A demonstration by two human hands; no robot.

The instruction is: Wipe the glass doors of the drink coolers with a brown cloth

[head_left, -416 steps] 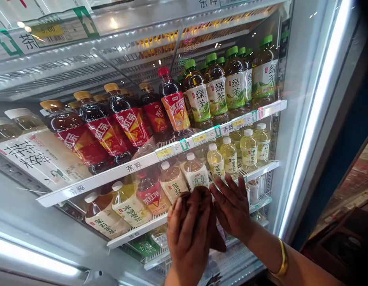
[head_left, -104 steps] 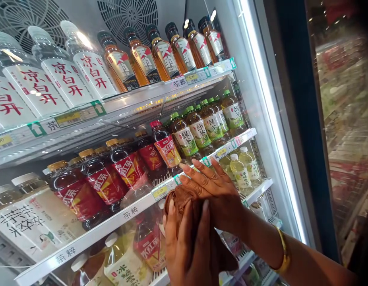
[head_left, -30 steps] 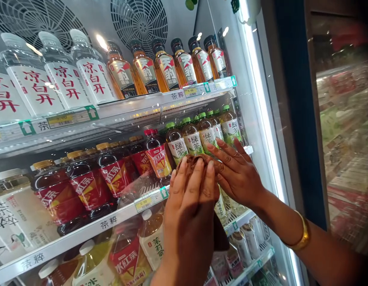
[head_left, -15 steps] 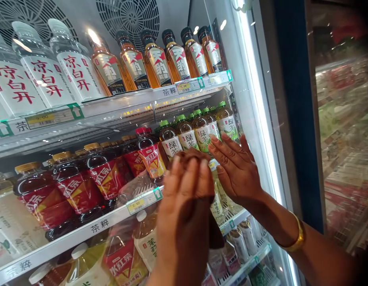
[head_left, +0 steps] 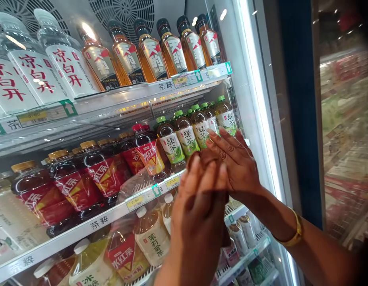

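Observation:
My left hand (head_left: 198, 210) presses a brown cloth (head_left: 209, 155) against the glass door of a drinks fridge. Its fingers lie over the cloth, and more brown material hangs below the palm. To the right, my right hand (head_left: 239, 165) rests on the glass with its fingers stretched out, holding nothing. A gold bracelet (head_left: 295, 232) circles that wrist. In my view the hands partly overlap. Behind the glass near them stand green-capped tea bottles (head_left: 172, 143) and a red-capped bottle (head_left: 150, 155).
Inside the fridge, the top shelf holds white-labelled bottles (head_left: 64, 67) and amber bottles (head_left: 151, 53). Red-labelled bottles (head_left: 73, 182) line the middle shelf, above more drinks. A bright light strip (head_left: 261, 79) and a dark frame (head_left: 306, 119) border the right side.
My left hand has slid right with the brown cloth, closing the gap to my right hand. The right hand stays in nearly the same place. The view has shifted slightly.

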